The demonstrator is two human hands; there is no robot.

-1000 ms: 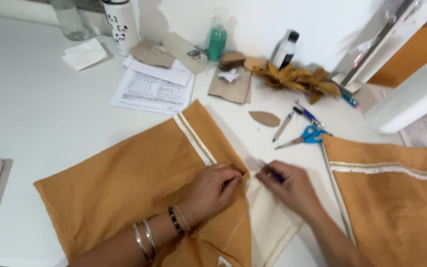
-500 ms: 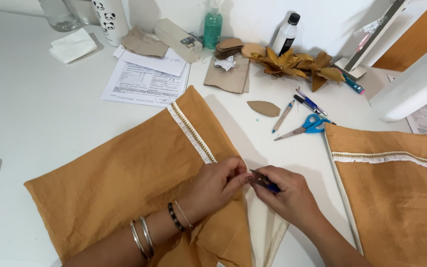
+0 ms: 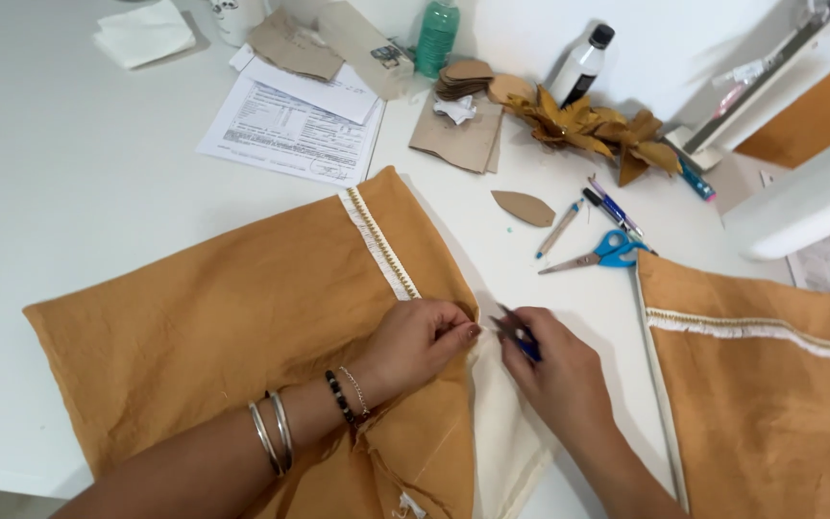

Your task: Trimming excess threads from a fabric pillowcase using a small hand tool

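The left hand (image 3: 420, 341) lies on the ochre cloth (image 3: 213, 336) near the desk's front edge, its fingers (image 3: 458, 322) curled and pinching the cloth's right edge just below the lower end of the white-and-gold trim (image 3: 377, 240). Bangles and a bead bracelet ring that wrist. The right hand (image 3: 559, 380) sits just beside it, fingers closed around a small dark-bladed tool (image 3: 513, 332) with a blue handle, its tip pointing at the pinched edge. Whether the tip touches the cloth cannot be told. Under both hands a cream lining (image 3: 506, 432) spreads out from beneath the ochre cloth toward the front edge.

The cloth covers the middle of the white desk (image 3: 69, 192), running from the left front up toward the centre. A second ochre piece (image 3: 761, 413) with the same trim lies at the right front corner, apart from the first. Between them and farther back are blue scissors (image 3: 607, 252), pens (image 3: 612, 207) and a brown leaf cut-out (image 3: 523, 208). Along the back edge stand a green bottle (image 3: 437, 37) and a white bottle (image 3: 583, 62), with a heap of ochre leaves (image 3: 593, 130), brown card pieces (image 3: 458, 135) and printed sheets (image 3: 295, 125). A folded tissue (image 3: 144, 34) lies at the back left.
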